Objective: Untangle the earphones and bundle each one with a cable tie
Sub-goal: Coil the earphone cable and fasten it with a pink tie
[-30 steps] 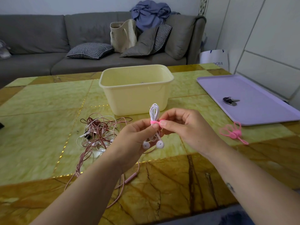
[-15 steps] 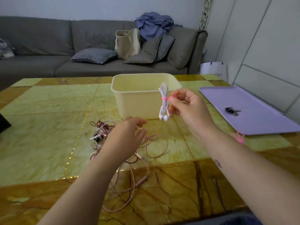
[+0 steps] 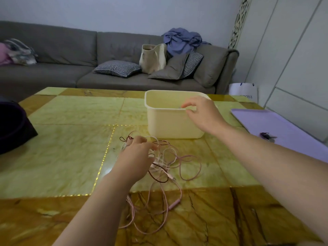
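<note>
At the near edge of the table, loose pink loops of the tangle of earphones trail towards the person, an inline remote lying on the dark marble. Just beyond, the left hand has come down from mid-air onto the knot of pink, white and dark cords. Its wrist is bent down and its fingers are curled into the wires. The blur hides whether they pinch a strand or only touch it, so its grip cannot be told.

Farther on, the right hand has moved from in front of the yellow bin to over its near rim. It hangs palm down with loose, spread fingers and holds nothing. The white bundled earphone with its pink tie, pinched in that hand half a second ago, is no longer in view. It has most likely been dropped into the bin, whose floor cannot be seen. That would make one earphone finished, with the left hand starting on the next.

To the right lies the purple tray with keys; the spare cable ties do not show.
</note>
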The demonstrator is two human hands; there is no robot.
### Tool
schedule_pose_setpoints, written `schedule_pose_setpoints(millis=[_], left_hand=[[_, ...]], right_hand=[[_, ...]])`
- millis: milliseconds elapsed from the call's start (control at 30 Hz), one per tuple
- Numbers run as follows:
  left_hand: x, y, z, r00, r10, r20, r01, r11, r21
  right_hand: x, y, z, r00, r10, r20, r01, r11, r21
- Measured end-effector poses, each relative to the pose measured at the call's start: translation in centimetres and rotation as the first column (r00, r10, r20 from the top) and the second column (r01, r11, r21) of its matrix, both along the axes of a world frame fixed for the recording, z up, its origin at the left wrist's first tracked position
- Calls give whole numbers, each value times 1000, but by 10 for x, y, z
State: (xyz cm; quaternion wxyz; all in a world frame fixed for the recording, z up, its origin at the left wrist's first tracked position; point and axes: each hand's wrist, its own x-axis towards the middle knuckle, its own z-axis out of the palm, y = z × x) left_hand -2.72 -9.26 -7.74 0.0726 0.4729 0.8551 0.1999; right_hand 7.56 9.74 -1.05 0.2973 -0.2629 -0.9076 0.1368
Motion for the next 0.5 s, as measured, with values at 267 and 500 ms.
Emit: schedule_pose_setpoints(millis=[267,500], left_hand=[[-4,-22,-2,998,56,-38,-59,994,-95],[-7,-37,-13,993,105,62,-91,976,-196]], right_hand=[[37,-102,-45,836,445,322,-400,895,-197],[28,-89,-75,680,304,667,-257,951,-171]])
